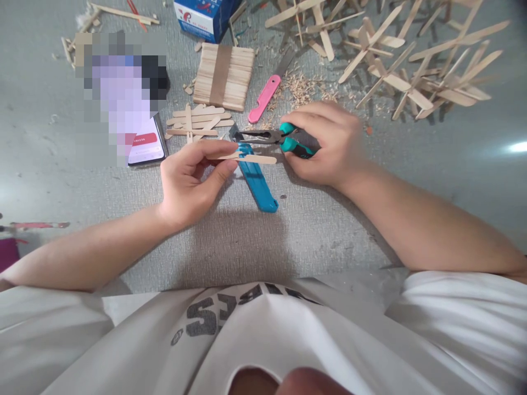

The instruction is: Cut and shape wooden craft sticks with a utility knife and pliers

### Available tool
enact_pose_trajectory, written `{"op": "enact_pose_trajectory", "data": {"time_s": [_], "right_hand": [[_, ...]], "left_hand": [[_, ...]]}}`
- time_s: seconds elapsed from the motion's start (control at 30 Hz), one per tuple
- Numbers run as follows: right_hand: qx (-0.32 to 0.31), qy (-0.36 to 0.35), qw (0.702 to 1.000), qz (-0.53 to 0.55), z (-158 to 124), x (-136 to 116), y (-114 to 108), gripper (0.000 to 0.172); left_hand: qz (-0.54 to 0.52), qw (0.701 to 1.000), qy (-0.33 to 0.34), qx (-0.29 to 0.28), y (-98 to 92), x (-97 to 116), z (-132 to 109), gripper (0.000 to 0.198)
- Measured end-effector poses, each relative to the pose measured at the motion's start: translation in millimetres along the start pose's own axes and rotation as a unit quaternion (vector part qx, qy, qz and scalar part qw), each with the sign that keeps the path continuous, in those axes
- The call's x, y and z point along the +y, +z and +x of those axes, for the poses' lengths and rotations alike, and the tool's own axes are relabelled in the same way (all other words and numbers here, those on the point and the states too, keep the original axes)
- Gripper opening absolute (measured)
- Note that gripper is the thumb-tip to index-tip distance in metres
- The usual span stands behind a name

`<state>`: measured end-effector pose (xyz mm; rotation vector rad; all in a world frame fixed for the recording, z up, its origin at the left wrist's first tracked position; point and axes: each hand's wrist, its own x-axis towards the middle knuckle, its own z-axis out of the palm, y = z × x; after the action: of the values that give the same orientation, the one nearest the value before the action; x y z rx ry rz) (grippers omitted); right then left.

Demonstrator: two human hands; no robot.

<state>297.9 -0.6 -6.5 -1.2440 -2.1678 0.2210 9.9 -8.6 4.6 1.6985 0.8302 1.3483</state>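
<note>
My left hand (pixel 193 178) pinches a flat wooden craft stick (pixel 257 159) between thumb and fingers, holding it level above the grey floor. My right hand (pixel 327 145) is closed around the teal handles of a pair of pliers (pixel 269 137), whose dark jaws point left toward the near end of the stick. A blue utility knife (pixel 257 181) lies on the floor right under the stick and the pliers.
A bundle of sticks (pixel 224 75), a pink knife (pixel 264 99), loose sticks (pixel 197 123) and a phone (pixel 146 145) lie beyond my hands. Glued stick assemblies (pixel 411 60) crowd the far right; a blue box (pixel 201 16) stands at the back. Wood shavings (pixel 302 88) litter the floor.
</note>
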Motion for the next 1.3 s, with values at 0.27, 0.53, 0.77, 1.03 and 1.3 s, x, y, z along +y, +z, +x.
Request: {"op": "enact_pose_trajectory", "data": {"time_s": [0.27, 0.53, 0.77, 1.03, 1.3], "right_hand": [[0.017, -0.002, 1.000, 0.005, -1, -2, 3, 0.030], [0.002, 0.011, 1.000, 0.012, -1, -4, 2, 0.030], [0.022, -0.026, 0.999, 0.011, -1, -3, 1, 0.038], [0.037, -0.062, 0.997, 0.004, 2, -3, 1, 0.038], [0.064, -0.008, 0.998, 0.009, -5, 5, 2, 0.045]], "left_hand": [[0.012, 0.998, -0.046, -0.034, -1.6, 4, 0, 0.024], [0.039, 0.997, 0.053, -0.042, -2.7, 4, 4, 0.009], [0.066, 0.996, 0.055, -0.032, -3.0, 4, 1, 0.011], [0.071, 0.994, 0.078, -0.037, -1.3, 3, 1, 0.015], [0.067, 0.997, 0.029, 0.004, -1.5, -3, -3, 0.011]]}}
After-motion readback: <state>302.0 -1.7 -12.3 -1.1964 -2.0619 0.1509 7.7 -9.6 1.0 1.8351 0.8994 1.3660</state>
